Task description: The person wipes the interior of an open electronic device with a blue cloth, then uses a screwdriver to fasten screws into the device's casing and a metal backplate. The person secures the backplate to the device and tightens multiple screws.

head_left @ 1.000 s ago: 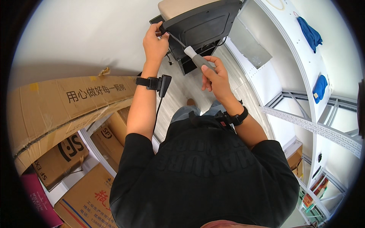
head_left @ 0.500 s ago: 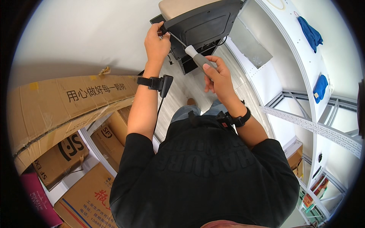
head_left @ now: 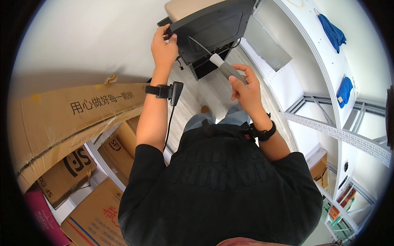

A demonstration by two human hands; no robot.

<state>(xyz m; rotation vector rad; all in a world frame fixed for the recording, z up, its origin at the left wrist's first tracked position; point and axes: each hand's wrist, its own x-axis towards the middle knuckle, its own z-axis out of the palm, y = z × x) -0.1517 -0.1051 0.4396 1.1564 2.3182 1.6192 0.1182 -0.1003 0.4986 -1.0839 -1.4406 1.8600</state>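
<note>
My right hand [head_left: 248,89] is closed around the grey handle of a screwdriver [head_left: 224,67] with a pale collar. Its thin metal shaft points up and left, the tip in front of a black plastic panel [head_left: 213,30] with a beige padded part [head_left: 184,9] behind it, like the underside of a seat. My left hand [head_left: 164,47] is at the panel's left corner, thumb and fingers bent together; what they pinch there, the edge or a small dark part, is too small to make out.
Below the panel stands a dark box-like base [head_left: 205,67], with a black cable and plug [head_left: 179,63] beside it. Cardboard boxes [head_left: 78,110] fill the left side. White metal shelving [head_left: 336,133] with blue cloths [head_left: 332,33] runs along the right.
My right hand has drawn the screwdriver back, down and right, so its tip has come away from the corner by my left hand. My left hand and the panel appear slightly further left.
</note>
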